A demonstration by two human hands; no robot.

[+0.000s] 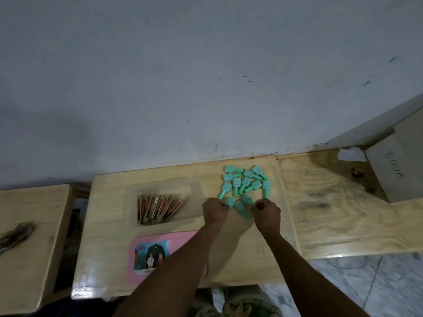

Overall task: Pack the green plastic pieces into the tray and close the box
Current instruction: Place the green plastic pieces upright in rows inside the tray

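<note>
A single head-worn view looks forward and steeply down from above the person, so both forearms enter from the bottom edge and reach away from the lens toward the middle of the frame. The wide-angle lens bends the edges of the wooden worktop, which fills the lower half, while the grey wall behind it takes up the whole upper half. The worktop's near edge and a strip of tiled floor sit at the bottom right. No second view is given, so nothing is shared.
</note>
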